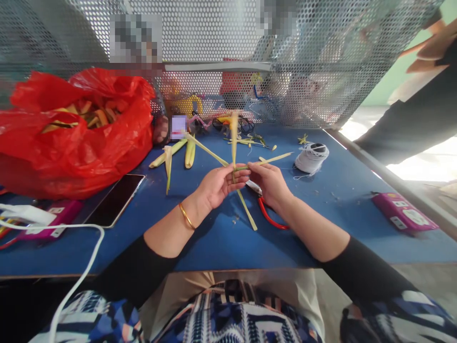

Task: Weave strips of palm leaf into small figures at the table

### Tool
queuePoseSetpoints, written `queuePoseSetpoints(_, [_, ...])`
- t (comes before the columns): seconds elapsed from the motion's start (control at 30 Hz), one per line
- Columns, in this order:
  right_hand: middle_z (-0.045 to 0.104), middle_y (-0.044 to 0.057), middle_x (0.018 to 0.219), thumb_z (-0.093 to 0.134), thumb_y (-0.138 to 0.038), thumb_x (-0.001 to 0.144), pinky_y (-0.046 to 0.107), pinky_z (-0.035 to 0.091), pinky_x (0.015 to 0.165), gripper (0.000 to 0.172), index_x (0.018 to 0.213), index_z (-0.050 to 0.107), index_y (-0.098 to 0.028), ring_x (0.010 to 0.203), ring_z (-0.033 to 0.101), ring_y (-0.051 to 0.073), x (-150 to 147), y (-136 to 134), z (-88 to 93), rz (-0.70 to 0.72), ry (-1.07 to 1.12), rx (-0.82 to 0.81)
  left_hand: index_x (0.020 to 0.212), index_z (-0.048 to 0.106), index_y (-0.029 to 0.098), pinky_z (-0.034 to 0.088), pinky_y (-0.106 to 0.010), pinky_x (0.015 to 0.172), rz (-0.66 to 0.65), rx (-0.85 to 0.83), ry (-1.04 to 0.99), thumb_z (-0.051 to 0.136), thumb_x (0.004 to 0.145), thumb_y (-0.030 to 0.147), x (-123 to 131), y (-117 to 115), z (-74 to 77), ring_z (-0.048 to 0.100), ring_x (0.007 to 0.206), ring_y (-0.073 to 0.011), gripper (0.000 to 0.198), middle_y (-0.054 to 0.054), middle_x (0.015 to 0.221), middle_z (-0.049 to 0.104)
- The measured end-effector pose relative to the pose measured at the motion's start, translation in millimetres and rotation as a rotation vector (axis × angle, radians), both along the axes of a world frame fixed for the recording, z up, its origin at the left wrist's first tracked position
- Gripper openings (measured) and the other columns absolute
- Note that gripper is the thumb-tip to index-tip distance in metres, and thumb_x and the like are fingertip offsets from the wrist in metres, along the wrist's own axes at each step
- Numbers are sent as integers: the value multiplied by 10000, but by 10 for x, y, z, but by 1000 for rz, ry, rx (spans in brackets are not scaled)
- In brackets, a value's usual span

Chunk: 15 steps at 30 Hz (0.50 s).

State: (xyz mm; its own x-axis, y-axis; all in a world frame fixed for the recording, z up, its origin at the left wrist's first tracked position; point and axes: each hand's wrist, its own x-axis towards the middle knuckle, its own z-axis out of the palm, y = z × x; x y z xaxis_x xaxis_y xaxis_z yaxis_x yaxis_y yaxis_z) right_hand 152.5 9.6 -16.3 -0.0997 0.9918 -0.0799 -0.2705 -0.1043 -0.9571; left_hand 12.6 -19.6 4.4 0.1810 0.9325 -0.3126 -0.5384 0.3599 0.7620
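My left hand (217, 185) and my right hand (271, 180) meet over the middle of the blue table. Between them they pinch pale yellow-green leaf strips (234, 143) that cross at my fingertips. One strip stands upright, others stick out left and right, and one hangs down toward me. Fingers of both hands are closed on the crossing, so the exact folding there is partly hidden. Beneath my right hand lies a red-handled cutting tool (268, 216), partly covered. Leaf pieces (190, 151) rest beyond my left hand.
A red plastic bag (117, 162) of leaf scraps stands at left, beside a phone (119, 200) and a white cable (93, 255). To the right are a white thread spool (311, 158) and a purple pack (403, 211). A perforated metal screen (207, 38) borders the back.
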Motion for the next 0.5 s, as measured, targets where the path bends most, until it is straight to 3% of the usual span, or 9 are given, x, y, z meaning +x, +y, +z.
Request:
queuePoseSetpoints(0.1, [631, -2, 635, 728, -324, 604, 271, 458, 608, 188, 660, 614, -185, 590, 555, 123, 12, 31, -26, 40, 15, -154, 890, 690, 76, 563, -208, 607, 2, -48, 11, 434, 943, 160, 7, 10, -5, 697, 632, -131, 274, -99, 765, 746])
queuePoseSetpoints(0.17, [627, -2, 635, 729, -337, 611, 269, 450, 569, 206, 669, 596, -191, 562, 544, 120, 20, 41, -33, 40, -11, -174, 879, 690, 73, 565, -211, 613, -1, -56, 33, 443, 939, 161, 9, 16, -15, 704, 650, -139, 269, -110, 787, 749])
queuePoseSetpoints(0.33, [552, -23, 575, 752, -467, 613, 280, 437, 547, 346, 637, 526, -206, 546, 522, 125, 34, 56, -28, -6, -123, 21, 876, 701, 75, 564, -221, 602, -7, -23, 91, 473, 923, 164, 3, 4, -33, 712, 663, -152, 249, -128, 832, 752])
queuePoseSetpoints(0.5, [508, -50, 545, 747, -446, 607, 249, 404, 560, 323, 597, 541, -197, 536, 461, 89, 49, 98, 11, -21, -197, 202, 823, 709, 74, 549, -216, 589, -119, -26, 199, 563, 880, 166, 17, -25, -37, 704, 627, -149, 181, -122, 770, 746])
